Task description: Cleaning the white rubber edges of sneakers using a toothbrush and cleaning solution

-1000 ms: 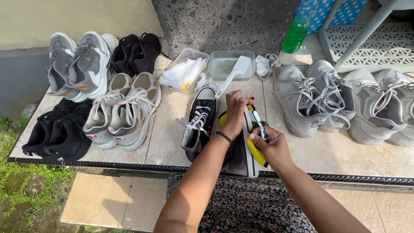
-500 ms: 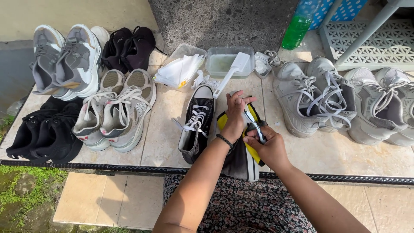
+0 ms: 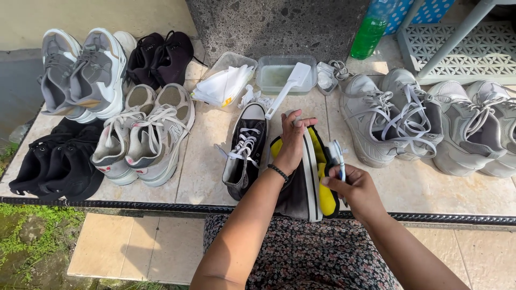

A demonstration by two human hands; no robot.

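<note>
Since half a sec ago, right hand (image 3: 356,188) moved a bit lower-right, away from left hand (image 3: 293,140); shoe stays in place.

Left hand grasps the black canvas sneaker with white sole edge and yellow inside (image 3: 303,177), lying on its side at front edge of the tiled bench (image 3: 204,166), just beside its upright black-and-white partner sneaker (image 3: 244,150). Right hand is clenched around a small white brush w/ blue trim (image 3: 338,156), touching the sole side. Grey sneakers (image 3: 392,115) stand to the right.
</note>
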